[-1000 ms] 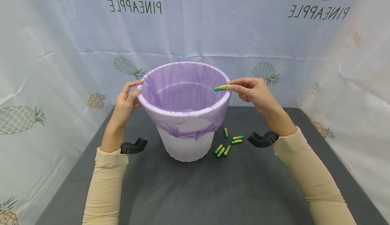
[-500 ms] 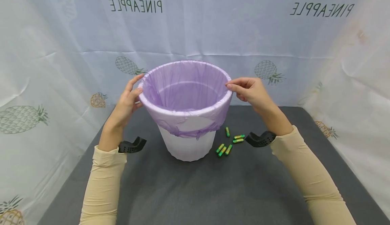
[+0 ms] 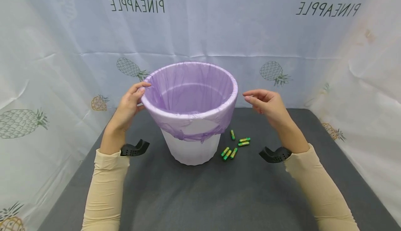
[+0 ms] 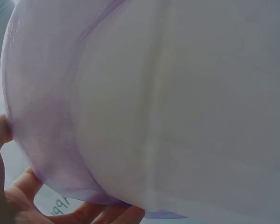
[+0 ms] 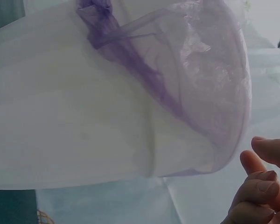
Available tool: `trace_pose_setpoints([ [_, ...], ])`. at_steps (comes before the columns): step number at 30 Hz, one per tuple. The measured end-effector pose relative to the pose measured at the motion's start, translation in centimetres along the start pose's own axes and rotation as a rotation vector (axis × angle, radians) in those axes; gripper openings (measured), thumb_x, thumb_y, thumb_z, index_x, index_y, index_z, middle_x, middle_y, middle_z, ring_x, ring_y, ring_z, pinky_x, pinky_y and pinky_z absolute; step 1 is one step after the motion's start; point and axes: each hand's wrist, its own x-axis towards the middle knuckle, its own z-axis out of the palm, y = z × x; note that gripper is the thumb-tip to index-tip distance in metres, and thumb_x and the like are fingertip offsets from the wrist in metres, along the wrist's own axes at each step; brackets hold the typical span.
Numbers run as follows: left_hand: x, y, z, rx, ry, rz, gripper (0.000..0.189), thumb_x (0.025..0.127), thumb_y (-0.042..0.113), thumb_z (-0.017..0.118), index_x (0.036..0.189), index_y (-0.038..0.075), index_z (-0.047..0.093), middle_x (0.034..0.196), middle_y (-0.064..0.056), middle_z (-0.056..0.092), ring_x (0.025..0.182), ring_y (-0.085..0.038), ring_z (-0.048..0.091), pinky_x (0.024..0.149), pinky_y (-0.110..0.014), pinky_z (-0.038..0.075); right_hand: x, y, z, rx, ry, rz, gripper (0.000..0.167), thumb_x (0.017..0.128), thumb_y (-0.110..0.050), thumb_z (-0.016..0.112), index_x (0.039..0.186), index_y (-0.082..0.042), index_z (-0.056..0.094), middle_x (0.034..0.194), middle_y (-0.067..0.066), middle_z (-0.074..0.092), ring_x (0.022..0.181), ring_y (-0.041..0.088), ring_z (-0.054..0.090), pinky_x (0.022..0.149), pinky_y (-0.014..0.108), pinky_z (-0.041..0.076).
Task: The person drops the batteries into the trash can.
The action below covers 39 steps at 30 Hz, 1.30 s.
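A white trash can (image 3: 191, 151) with a purple liner bag (image 3: 200, 133) folded over its rim stands on the dark table. My left hand (image 3: 126, 104) holds the can's rim at the left; in the left wrist view its fingers (image 4: 81, 213) lie against the outside of the lined can. To the right of the rim, and apart from it, my right hand (image 3: 266, 105) hovers with nothing in it, fingers loosely bent. Several green-and-yellow batteries (image 3: 234, 153) lie on the table at the can's right foot. No battery shows inside the can; its bottom is hidden.
The dark grey table (image 3: 200, 196) extends in front of the can and to both sides. A pale curtain (image 3: 200, 22) printed with pineapples hangs close behind and at both sides. Each wrist wears a black camera mount (image 3: 275, 154).
A battery pinched in my right hand over the rim a second ago is gone from the hand. That hand has since moved right and slightly down, off the rim. My left hand stays at the rim.
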Motion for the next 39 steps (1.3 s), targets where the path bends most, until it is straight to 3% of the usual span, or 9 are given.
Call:
trace_pose_setpoints([
  [7, -0.2, 0.3, -0.4, -0.055, -0.032, -0.018, 0.021, 0.1, 0.021, 0.048, 0.119, 0.022, 0.056, 0.111, 0.002, 0.055, 0.091, -0.004, 0.063, 0.083, -0.018, 0.054, -2.3, 3.3, -1.0, -0.072, -0.014, 0.086, 0.023, 0.094, -0.007, 0.059, 0.095, -0.025, 0.073, 0.058, -0.011, 0.045, 0.05, 0.008, 0.035, 0.049, 0.033, 0.024],
  [16, -0.3, 0.0, -0.1, -0.027, 0.0, -0.004, 0.02, 0.1, 0.022, 0.047, 0.117, 0.026, 0.057, 0.097, 0.008, 0.065, 0.085, 0.0, 0.068, 0.079, -0.014, 0.054, -4.4, 6.0, -1.4, -0.156, -0.043, 0.157, 0.026, 0.094, -0.01, 0.059, 0.093, -0.033, 0.07, 0.055, -0.013, 0.043, 0.048, 0.01, 0.033, 0.048, 0.034, 0.027],
  [29, -0.3, -0.3, 0.0, 0.009, 0.023, 0.005, 0.02, 0.101, 0.026, 0.045, 0.118, 0.027, 0.054, 0.096, 0.005, 0.059, 0.082, 0.0, 0.065, 0.077, -0.013, 0.054, -6.9, 10.4, -2.2, -0.232, -0.013, 0.324, 0.017, 0.094, -0.019, 0.062, 0.091, -0.033, 0.069, 0.052, -0.012, 0.044, 0.046, 0.007, 0.034, 0.047, 0.028, 0.031],
  [33, -0.4, -0.4, 0.0, 0.0, 0.031, 0.008, 0.019, 0.101, 0.025, 0.045, 0.117, 0.026, 0.054, 0.093, 0.005, 0.059, 0.081, 0.0, 0.065, 0.075, -0.013, 0.054, -7.5, 11.6, -2.2, -0.248, 0.0, 0.371, 0.008, 0.093, -0.02, 0.063, 0.097, -0.022, 0.07, 0.053, -0.012, 0.045, 0.046, 0.005, 0.036, 0.049, 0.027, 0.034],
  [39, -0.3, -0.5, 0.1, 0.002, 0.031, 0.028, 0.019, 0.101, 0.025, 0.044, 0.118, 0.025, 0.054, 0.091, 0.006, 0.059, 0.079, 0.001, 0.064, 0.075, -0.014, 0.054, -7.8, 13.3, -2.5, -0.307, 0.039, 0.417, 0.037, 0.092, -0.022, 0.064, 0.114, 0.009, 0.063, 0.054, -0.014, 0.046, 0.046, 0.003, 0.037, 0.048, 0.024, 0.034],
])
